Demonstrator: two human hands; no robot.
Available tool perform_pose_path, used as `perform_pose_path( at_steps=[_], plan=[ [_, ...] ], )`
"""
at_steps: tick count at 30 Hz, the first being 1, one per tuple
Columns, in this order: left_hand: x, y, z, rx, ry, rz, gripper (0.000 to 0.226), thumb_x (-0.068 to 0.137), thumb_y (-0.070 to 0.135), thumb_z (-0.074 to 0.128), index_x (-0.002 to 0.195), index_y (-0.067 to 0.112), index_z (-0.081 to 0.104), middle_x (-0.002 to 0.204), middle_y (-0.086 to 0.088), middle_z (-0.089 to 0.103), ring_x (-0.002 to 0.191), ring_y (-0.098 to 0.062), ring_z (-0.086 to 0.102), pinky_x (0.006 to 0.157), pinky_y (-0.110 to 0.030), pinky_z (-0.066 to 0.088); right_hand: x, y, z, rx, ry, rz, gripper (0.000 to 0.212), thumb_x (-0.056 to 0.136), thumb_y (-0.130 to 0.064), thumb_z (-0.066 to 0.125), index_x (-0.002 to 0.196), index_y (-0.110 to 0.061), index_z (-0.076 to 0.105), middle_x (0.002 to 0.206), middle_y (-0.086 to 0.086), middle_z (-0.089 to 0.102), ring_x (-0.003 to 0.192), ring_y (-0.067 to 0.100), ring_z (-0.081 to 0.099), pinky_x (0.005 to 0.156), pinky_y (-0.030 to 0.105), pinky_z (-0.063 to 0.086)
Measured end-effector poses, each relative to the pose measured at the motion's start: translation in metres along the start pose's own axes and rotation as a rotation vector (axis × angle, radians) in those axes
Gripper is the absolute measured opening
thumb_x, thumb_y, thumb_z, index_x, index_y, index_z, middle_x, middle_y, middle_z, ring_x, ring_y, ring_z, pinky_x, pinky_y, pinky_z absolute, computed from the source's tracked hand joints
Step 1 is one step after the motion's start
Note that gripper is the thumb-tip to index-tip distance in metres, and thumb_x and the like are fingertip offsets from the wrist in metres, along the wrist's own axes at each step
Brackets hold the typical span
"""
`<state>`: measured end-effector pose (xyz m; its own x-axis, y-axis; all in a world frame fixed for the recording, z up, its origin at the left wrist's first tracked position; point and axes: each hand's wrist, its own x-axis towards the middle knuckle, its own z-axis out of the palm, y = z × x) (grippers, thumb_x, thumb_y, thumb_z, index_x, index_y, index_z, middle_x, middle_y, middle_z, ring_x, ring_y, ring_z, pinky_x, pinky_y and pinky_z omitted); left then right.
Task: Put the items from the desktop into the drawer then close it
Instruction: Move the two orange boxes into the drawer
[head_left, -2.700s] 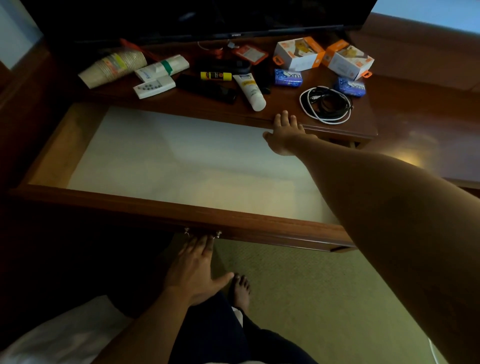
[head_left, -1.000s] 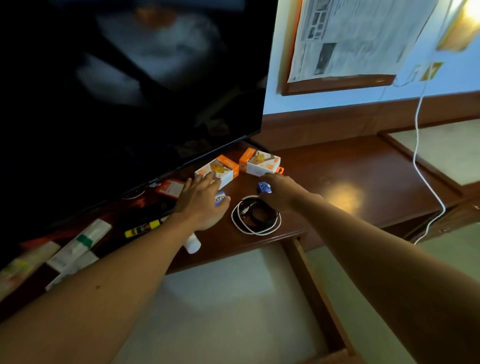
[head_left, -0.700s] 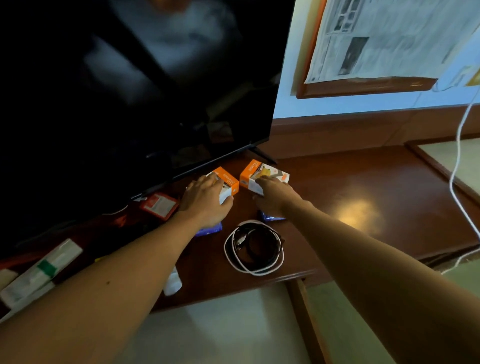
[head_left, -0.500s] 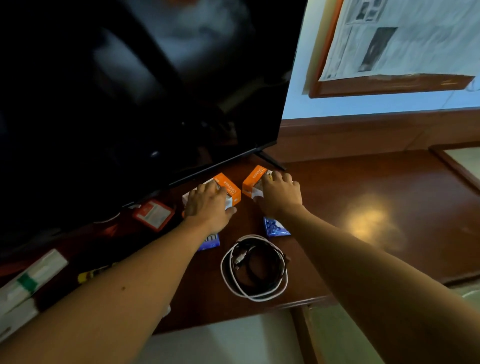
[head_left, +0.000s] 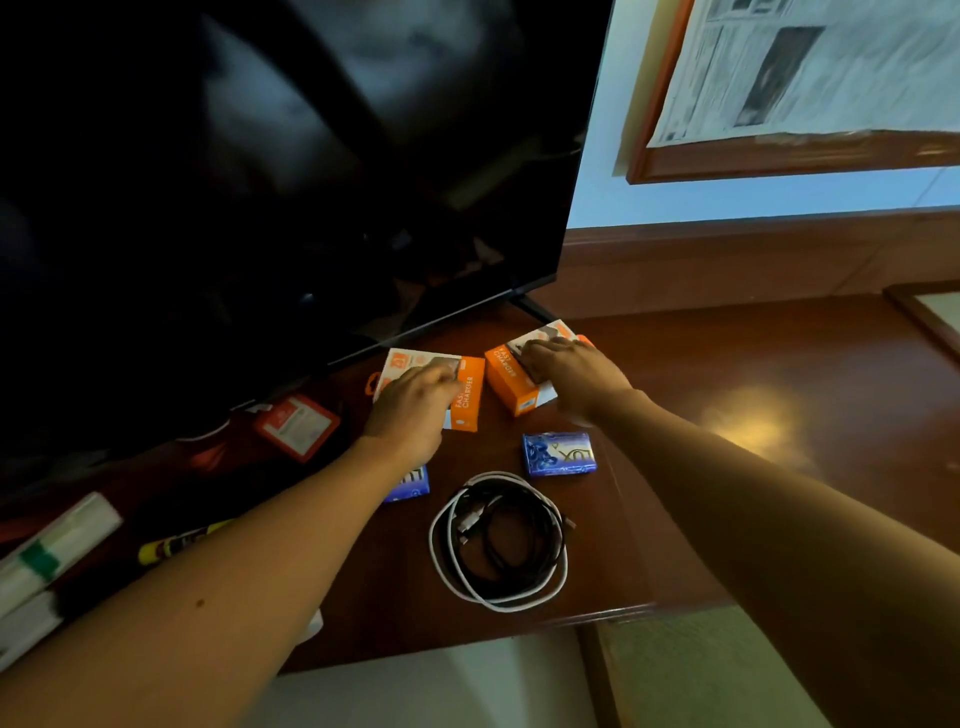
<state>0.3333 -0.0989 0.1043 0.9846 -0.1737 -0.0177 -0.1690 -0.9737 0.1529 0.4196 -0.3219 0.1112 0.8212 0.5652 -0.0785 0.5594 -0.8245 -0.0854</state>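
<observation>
Two orange-and-white charger boxes sit on the dark wooden desktop (head_left: 727, 374) below the TV. My left hand (head_left: 410, 410) lies over the left box (head_left: 465, 400), fingers curled around it. My right hand (head_left: 571, 379) grips the right box (head_left: 511, 382) from above. Both boxes still touch the desk. In front lie a blue soap packet (head_left: 558, 454), a second blue packet (head_left: 410, 483) half hidden by my left forearm, and a coil of white and black cables (head_left: 498, 540). A strip of the open drawer's pale bottom (head_left: 441, 686) shows at the lower edge.
A large black TV screen (head_left: 260, 182) overhangs the back of the desk. Left of my arm are a red card packet (head_left: 296, 426), a yellow glue stick (head_left: 182, 540) and white tubes (head_left: 57, 545). A framed newspaper (head_left: 810, 78) hangs on the wall.
The view swung from the open drawer up to the desktop. Both hands moved from the drawer front and desk edge onto the two orange boxes and closed on them.
</observation>
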Motion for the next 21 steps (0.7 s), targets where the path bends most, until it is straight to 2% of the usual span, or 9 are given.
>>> perform_pose_path(
  at_steps=[2,4,7,9,11,14,17,19,21],
  plan=[
    [-0.001,-0.004,-0.001,-0.014,0.016,0.032,0.059,0.084,-0.005,0.064,0.138,0.018,0.057,0.151,-0.003,0.046,0.136,-0.026,0.043,0.110,-0.041,0.038,0.000,0.004,0.000,0.022,-0.005,0.018,0.061,0.086,-0.009,0.070,0.141,-0.023,0.047,0.148,0.008,0.045,0.138,0.034,0.039,0.115,0.043,0.028],
    [-0.001,-0.003,-0.001,0.014,0.052,-0.028,0.048,0.086,0.008,0.067,0.131,0.025,0.061,0.147,0.001,0.051,0.133,-0.024,0.044,0.109,-0.042,0.036,0.002,-0.001,0.004,0.111,0.069,0.116,0.054,0.092,-0.018,0.065,0.142,-0.019,0.045,0.153,0.009,0.040,0.143,0.036,0.032,0.117,0.049,0.025],
    [0.004,0.013,0.000,0.004,0.120,-0.403,0.041,0.093,0.036,0.059,0.133,0.029,0.055,0.145,-0.006,0.044,0.133,-0.030,0.039,0.104,-0.048,0.035,0.008,-0.020,0.007,0.210,0.229,0.456,0.055,0.098,-0.047,0.045,0.143,-0.018,0.037,0.151,0.014,0.034,0.134,0.042,0.036,0.105,0.056,0.036],
    [0.011,0.024,-0.001,-0.040,0.085,-0.602,0.052,0.096,0.053,0.047,0.140,0.026,0.047,0.147,-0.013,0.036,0.133,-0.035,0.036,0.103,-0.051,0.035,0.016,-0.031,0.008,0.250,0.150,0.640,0.070,0.093,-0.066,0.036,0.145,-0.019,0.035,0.148,0.017,0.032,0.130,0.044,0.037,0.099,0.057,0.037],
    [0.017,0.031,0.000,-0.062,0.013,-0.661,0.063,0.094,0.064,0.044,0.142,0.025,0.044,0.149,-0.016,0.030,0.136,-0.038,0.030,0.104,-0.054,0.035,0.020,-0.037,0.011,0.285,0.049,0.709,0.079,0.089,-0.074,0.040,0.146,-0.020,0.034,0.147,0.016,0.030,0.129,0.044,0.036,0.097,0.056,0.038],
    [0.019,0.032,0.002,-0.074,-0.036,-0.649,0.060,0.093,0.062,0.051,0.140,0.025,0.047,0.150,-0.014,0.027,0.137,-0.039,0.026,0.104,-0.054,0.035,0.024,-0.035,0.016,0.360,0.026,0.697,0.074,0.090,-0.064,0.053,0.147,-0.022,0.034,0.152,0.014,0.022,0.130,0.045,0.036,0.098,0.056,0.040],
    [0.019,0.029,0.003,-0.103,-0.111,-0.553,0.053,0.097,0.049,0.053,0.145,0.029,0.043,0.158,-0.007,0.021,0.142,-0.037,0.018,0.109,-0.055,0.030,0.029,-0.025,0.013,0.428,-0.079,0.578,0.066,0.094,-0.041,0.060,0.151,-0.025,0.030,0.161,0.014,0.010,0.133,0.046,0.033,0.105,0.058,0.038],
    [0.021,0.025,0.001,-0.165,-0.178,-0.471,0.056,0.098,0.029,0.054,0.150,0.033,0.037,0.166,0.000,0.010,0.149,-0.035,0.005,0.116,-0.061,0.016,0.032,-0.015,0.010,0.446,-0.185,0.419,0.067,0.095,-0.024,0.057,0.154,-0.029,0.027,0.165,0.016,0.001,0.140,0.048,0.026,0.111,0.059,0.034],
    [0.025,0.024,-0.002,-0.225,-0.217,-0.428,0.066,0.092,0.019,0.053,0.153,0.035,0.033,0.168,0.001,0.001,0.152,-0.034,-0.008,0.117,-0.066,0.000,0.034,-0.012,0.009,0.497,-0.211,0.318,0.072,0.094,-0.015,0.055,0.155,-0.035,0.023,0.166,0.013,-0.011,0.144,0.052,0.017,0.113,0.062,0.030]
  ],
)
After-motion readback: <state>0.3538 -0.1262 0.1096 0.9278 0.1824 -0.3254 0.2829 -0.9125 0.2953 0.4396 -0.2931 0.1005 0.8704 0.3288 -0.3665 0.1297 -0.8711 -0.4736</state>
